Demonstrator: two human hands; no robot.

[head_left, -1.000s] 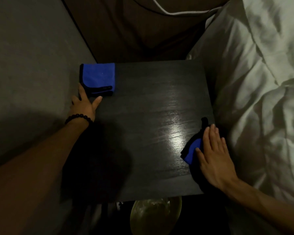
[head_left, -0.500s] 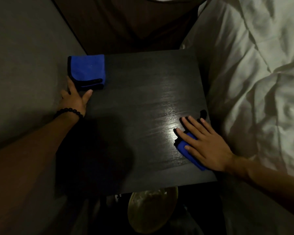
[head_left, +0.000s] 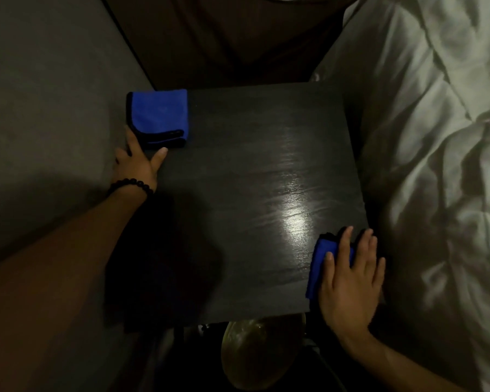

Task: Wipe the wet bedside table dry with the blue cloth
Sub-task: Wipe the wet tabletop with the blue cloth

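Note:
The dark wooden bedside table (head_left: pixel 238 193) fills the middle, with a shiny wet streak near its right side. My right hand (head_left: pixel 351 278) lies flat on a blue cloth (head_left: pixel 318 261) at the table's front right corner, pressing it down with the fingers spread. A second blue cloth (head_left: pixel 159 117), folded with black trim, rests at the back left corner. My left hand (head_left: pixel 137 162) grips the table's left edge just in front of that folded cloth, thumb on top; a beaded bracelet is on the wrist.
White rumpled bedding (head_left: pixel 436 165) rises along the table's right side. A grey wall (head_left: pixel 46 108) borders the left, and a dark brown headboard (head_left: pixel 224 38) stands behind. A round brassy object (head_left: pixel 260 355) sits below the table's front edge.
My right hand slid the cloth leftwards and turned, then came back to the front right corner with the fingers pointing away. My left hand stayed on the left edge.

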